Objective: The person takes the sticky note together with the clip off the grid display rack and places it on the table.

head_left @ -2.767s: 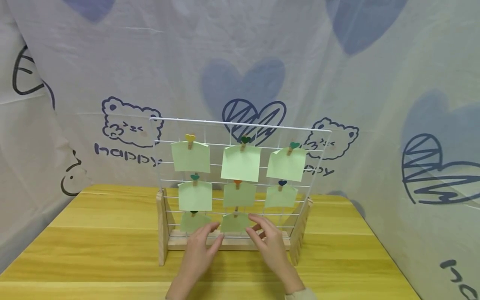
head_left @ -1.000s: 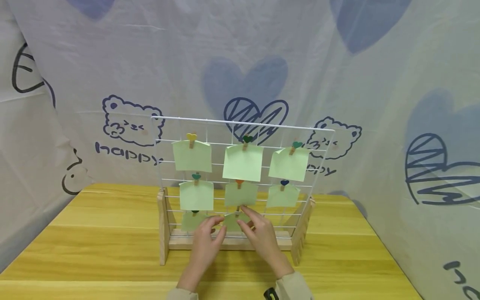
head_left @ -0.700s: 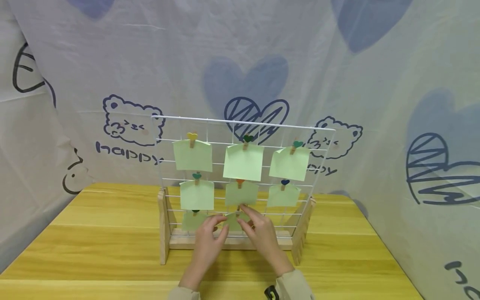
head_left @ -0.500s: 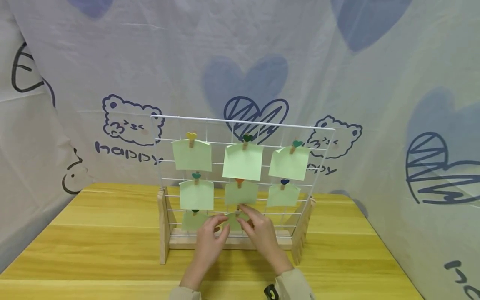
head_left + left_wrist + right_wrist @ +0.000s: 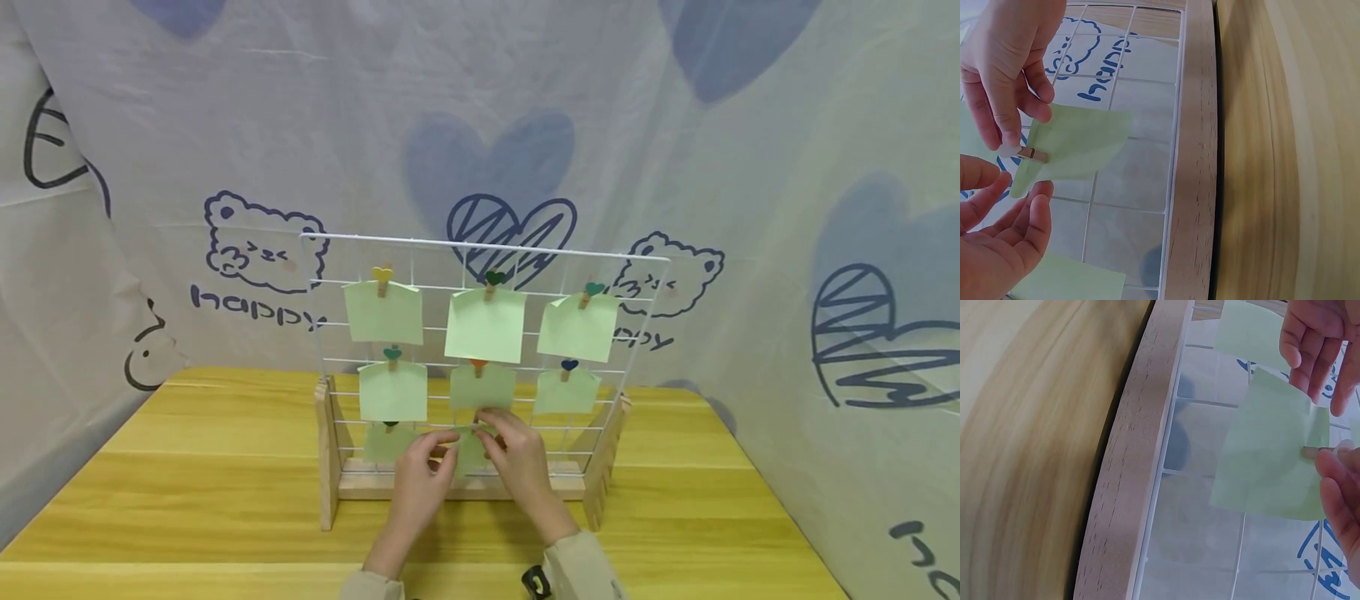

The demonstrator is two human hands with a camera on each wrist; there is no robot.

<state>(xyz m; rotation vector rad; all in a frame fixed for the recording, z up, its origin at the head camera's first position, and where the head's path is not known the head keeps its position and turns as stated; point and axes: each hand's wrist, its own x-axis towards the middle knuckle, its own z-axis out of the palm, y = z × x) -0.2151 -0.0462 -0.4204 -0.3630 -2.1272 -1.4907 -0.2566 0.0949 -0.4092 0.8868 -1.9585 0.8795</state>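
My right hand [image 5: 521,454] pinches a small wooden clothespin [image 5: 1315,452] between thumb and finger, at the top edge of a light green paper note [image 5: 1266,450] in the bottom row's middle. In the left wrist view the clothespin [image 5: 1034,154] sits over the note's bent edge. My left hand [image 5: 423,475] is at the note's left edge with its fingers loosely bent. Its fingertips [image 5: 1041,189] are close to or touching the paper; no firm hold shows. The notes hang on a white wire grid [image 5: 480,246] that stands upright.
Several other green notes [image 5: 386,312] hang above and beside, each under a heart-topped clothespin such as the yellow one [image 5: 382,275]. A wooden base [image 5: 461,487] with side posts [image 5: 325,454] carries the grid on a wood-grain table [image 5: 187,492]. A patterned cloth [image 5: 337,125] hangs behind.
Over the last seconds both hands have come inward to the bottom middle note. My right hand has moved left onto its clothespin, and the note now hangs slightly lower.
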